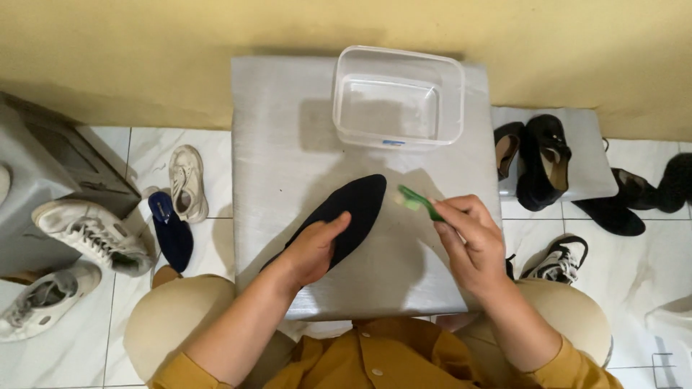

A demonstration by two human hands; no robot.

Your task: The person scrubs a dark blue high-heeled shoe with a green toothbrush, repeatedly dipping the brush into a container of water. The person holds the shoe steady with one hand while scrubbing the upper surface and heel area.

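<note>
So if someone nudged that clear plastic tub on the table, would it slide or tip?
The tub would probably slide rather than tip: it is low, wide and sits flat on the smooth grey table. It looks thin-walled and see-through with little or nothing inside, so likely light. Its walls may flex a bit if squeezed.

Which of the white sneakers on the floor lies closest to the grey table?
The cream sneaker beside the table's left edge, just above the dark blue insole; the other white sneakers lie farther left.
</note>
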